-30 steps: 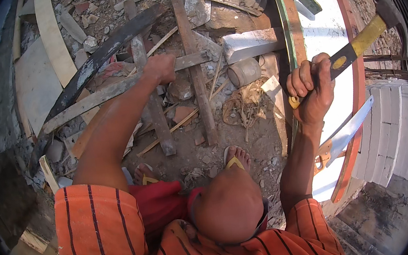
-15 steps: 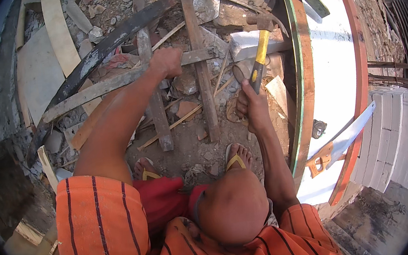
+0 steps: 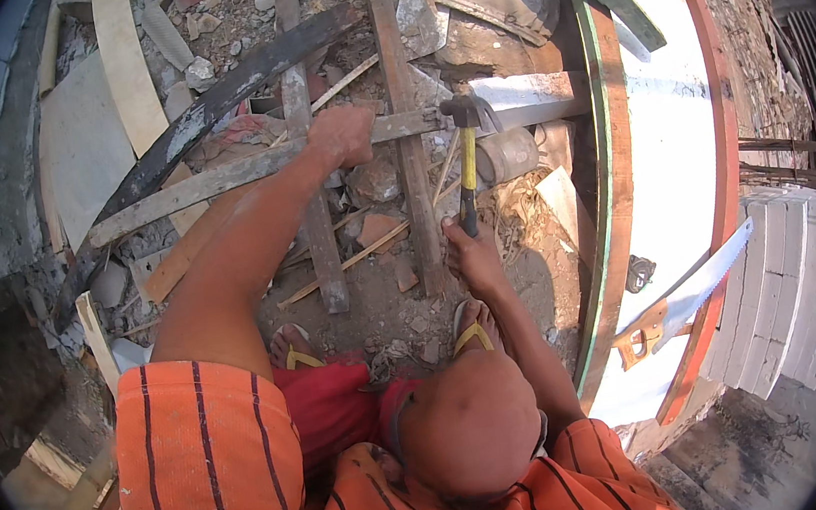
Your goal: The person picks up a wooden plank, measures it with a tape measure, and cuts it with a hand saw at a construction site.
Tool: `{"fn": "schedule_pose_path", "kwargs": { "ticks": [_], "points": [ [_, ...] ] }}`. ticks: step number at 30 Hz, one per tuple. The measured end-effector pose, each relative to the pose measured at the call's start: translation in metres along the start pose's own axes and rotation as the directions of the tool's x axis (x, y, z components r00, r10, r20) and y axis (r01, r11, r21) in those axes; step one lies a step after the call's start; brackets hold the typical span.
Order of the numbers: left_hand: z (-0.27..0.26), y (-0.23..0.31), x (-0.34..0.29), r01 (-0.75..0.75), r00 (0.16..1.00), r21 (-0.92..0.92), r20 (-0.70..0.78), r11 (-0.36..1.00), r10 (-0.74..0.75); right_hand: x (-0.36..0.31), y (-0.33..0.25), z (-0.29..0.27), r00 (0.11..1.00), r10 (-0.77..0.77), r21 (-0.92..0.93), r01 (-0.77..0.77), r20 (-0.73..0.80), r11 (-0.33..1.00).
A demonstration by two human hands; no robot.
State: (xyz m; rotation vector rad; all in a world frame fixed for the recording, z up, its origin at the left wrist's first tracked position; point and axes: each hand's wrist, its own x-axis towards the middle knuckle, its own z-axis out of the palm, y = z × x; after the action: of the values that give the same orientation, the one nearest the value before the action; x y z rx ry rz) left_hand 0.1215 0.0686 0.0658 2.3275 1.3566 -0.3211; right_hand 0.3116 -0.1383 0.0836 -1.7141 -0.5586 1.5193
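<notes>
My left hand is closed around a weathered wooden strip that lies slantwise over two other planks. One of those, a grey plank, runs lengthwise below my left wrist. The second, a brown plank, crosses under the strip to the right of that hand. In my right hand is a claw hammer with a yellow and black handle, gripped near its lower end. The hammer's dark head is at the strip's right end; whether it touches the wood I cannot tell.
On the right, a white board with wooden edging carries a hand saw and a black tape measure. A curved dark board lies among rubble at the left. Grey stacked slabs stand far right. My sandalled feet are on dirt.
My right hand has brought the hammer left and down, so its head went from well right of the strip to the strip's right end. My left hand keeps its hold on the strip.
</notes>
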Motion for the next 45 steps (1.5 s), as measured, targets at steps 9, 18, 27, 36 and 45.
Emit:
{"fn": "schedule_pose_path", "kwargs": {
  "ticks": [9, 18, 27, 36, 45],
  "points": [
    [0.011, -0.006, -0.002, 0.02, 0.999, 0.002, -0.026, 1.0, -0.02, -0.095, -0.247, -0.045, 0.085, -0.996, 0.426, 0.902, -0.027, 0.066],
    [-0.006, -0.011, 0.018, 0.012, 0.998, -0.019, 0.059, 1.0, -0.011, 0.011, 0.005, 0.002, 0.998, 0.038, 0.264, -0.05, 0.052, 0.963],
    [-0.008, -0.023, 0.014, -0.023, 0.986, -0.143, 0.162, 0.989, 0.046, -0.073, -0.2, -0.073, 0.157, -0.965, 0.397, 0.916, -0.212, 0.062],
    [-0.024, -0.019, 0.02, -0.054, 0.983, -0.165, 0.164, 0.985, 0.081, 0.02, -0.017, 0.036, 0.918, -0.383, -0.087, 0.392, 0.102, 0.916],
    [0.001, -0.026, 0.011, -0.055, 0.992, -0.126, 0.102, 0.991, 0.069, -0.05, -0.193, -0.002, 0.143, -0.97, 0.374, 0.925, -0.195, 0.062]
  ]
}}
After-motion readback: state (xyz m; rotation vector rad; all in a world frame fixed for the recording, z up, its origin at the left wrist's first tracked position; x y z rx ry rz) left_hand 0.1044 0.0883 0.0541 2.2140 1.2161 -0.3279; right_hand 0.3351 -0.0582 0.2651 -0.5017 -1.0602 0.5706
